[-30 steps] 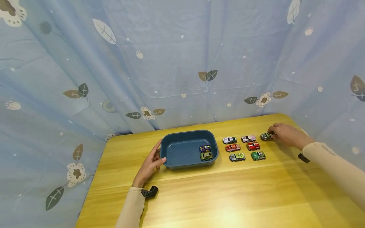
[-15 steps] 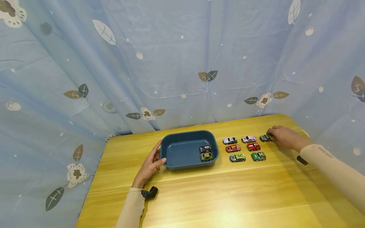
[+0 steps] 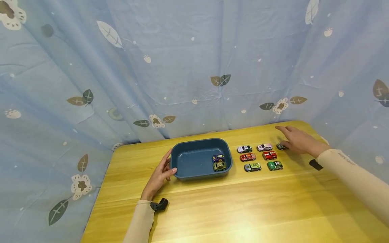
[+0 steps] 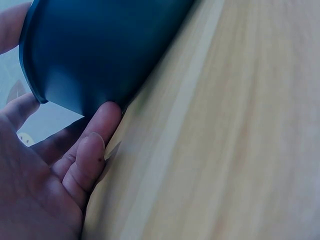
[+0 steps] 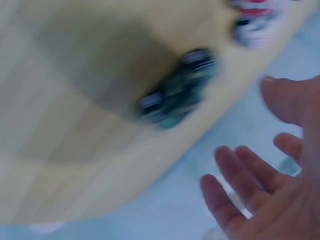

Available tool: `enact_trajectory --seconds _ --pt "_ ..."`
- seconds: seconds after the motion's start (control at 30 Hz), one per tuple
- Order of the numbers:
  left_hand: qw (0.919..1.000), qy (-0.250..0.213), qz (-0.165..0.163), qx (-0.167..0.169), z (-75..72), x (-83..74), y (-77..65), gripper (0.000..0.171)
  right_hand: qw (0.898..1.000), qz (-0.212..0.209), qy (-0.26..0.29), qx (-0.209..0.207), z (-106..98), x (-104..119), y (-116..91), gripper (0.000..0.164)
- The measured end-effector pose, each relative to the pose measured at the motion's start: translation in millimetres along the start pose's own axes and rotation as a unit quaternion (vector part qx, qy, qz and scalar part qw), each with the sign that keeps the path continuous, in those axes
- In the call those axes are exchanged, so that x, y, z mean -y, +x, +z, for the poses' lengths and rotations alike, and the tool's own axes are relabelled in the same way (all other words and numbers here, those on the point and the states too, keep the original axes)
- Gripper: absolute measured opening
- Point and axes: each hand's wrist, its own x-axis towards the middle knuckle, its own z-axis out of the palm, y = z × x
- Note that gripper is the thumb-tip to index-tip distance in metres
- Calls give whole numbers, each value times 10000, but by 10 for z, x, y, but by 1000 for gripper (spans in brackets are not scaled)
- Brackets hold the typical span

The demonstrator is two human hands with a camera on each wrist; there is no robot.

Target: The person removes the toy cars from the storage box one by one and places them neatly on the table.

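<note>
My left hand (image 3: 158, 177) holds the left end of a blue plastic bin (image 3: 197, 175), thumb at the front corner and a finger along the back one. In the left wrist view, curled fingers (image 4: 95, 150) touch the lower outside of its wall. My right hand (image 3: 299, 140) hovers at the far right with fingers spread, holding nothing. Below it a dark green camouflage toy car (image 3: 281, 147) sits on the table, partly covered by the hand in the head view. The right wrist view shows that car (image 5: 177, 90), blurred, apart from the fingers.
Inside the bin are a purple toy car (image 3: 217, 158) and a camouflage one (image 3: 219, 166). Right of it stand cars in rows: white (image 3: 244, 149), pinkish white (image 3: 264, 147), orange-red (image 3: 248, 157), red (image 3: 269, 155), yellow-green (image 3: 252, 167) and green (image 3: 275, 165). A curtain (image 3: 188, 67) hangs behind.
My right hand has let go of the dark green camouflage car and lifted off it, its fingers spreading. The car stays at the end of the back row. My left hand and the bin have not moved.
</note>
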Motion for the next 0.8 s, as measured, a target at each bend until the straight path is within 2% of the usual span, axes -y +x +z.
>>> enact_trajectory --seconds 0.17,0.3,0.43,0.57,0.67,0.8 --pt "10000 23 40 -38 -8 -7 8 80 9936 -492 410 -934 -61 488 270 62" --pt "10000 -35 0 -1 11 9 1 81 9863 -841 801 -1173 9 952 447 48" --pt "10000 -71 -37 -33 20 28 -6 81 9803 -1184 1108 -1127 -6 1426 616 35" --pt "10000 -31 -64 -28 26 41 -19 80 9769 -1727 920 -865 -9 1813 737 29" --pt "10000 -23 -71 0 20 39 -26 80 9747 -2021 776 -555 4 1989 814 28" --pt "9999 -95 -68 -7 -5 16 -24 80 9730 -2108 940 -13 23 2093 946 31"
